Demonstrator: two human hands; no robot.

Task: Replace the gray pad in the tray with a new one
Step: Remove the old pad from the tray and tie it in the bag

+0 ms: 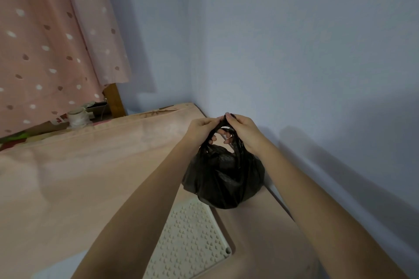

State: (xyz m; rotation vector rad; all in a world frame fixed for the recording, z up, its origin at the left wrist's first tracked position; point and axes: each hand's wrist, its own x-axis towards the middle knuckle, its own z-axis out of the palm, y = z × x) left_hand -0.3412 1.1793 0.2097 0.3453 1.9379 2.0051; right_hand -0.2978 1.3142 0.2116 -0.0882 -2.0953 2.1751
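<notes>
A filled black plastic bag sits on the pink surface near the wall corner. My left hand and my right hand both grip its twisted handles at the top, fingers curled round them, close together. What the bag holds is hidden. In front of the bag, under my left forearm, lies a cream tray with a raised bumpy grid and a rounded corner. No gray pad shows anywhere.
A pink cloth covers the surface, which meets a pale blue wall at right and back. A pink dotted curtain hangs at the left, with a small jar and clutter below it.
</notes>
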